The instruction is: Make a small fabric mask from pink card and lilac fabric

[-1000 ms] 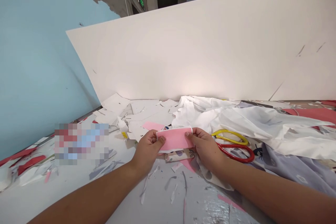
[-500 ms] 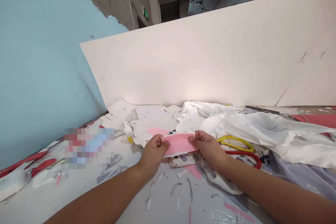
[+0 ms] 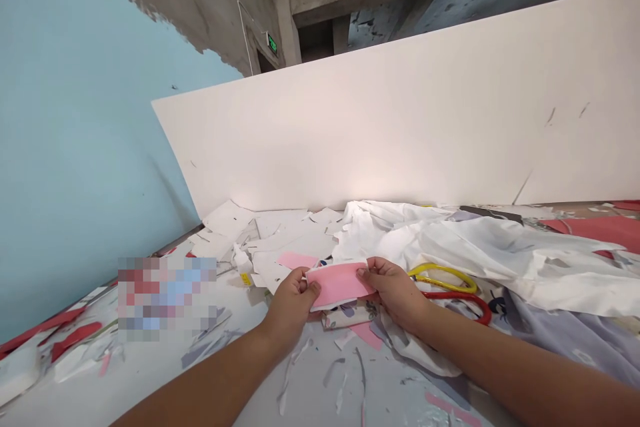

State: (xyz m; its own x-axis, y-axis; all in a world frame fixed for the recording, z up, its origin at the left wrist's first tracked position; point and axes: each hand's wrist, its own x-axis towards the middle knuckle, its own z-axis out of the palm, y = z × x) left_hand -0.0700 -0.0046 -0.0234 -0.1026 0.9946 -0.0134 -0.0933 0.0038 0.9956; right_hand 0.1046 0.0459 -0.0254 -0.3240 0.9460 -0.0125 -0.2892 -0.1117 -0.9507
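Observation:
A small pink piece of fabric with a white edge is stretched between my two hands. My left hand pinches its left end between thumb and fingers. At the other end, my right hand grips it the same way, thumb on top. Just beneath lies a folded patterned cloth, partly hidden by the pink piece. Close to my right wrist are scissors with one yellow handle and one red handle; their blades are out of sight under my hand and the cloth.
White crumpled fabric and lavender cloth spread over the right side. White scraps and thin strips litter the table. A white board stands along the back, beside a blue wall.
Both hands keep hold of the pink fabric, which sits slightly lower in view. The whole scene has shifted a little down and left as the camera tilts.

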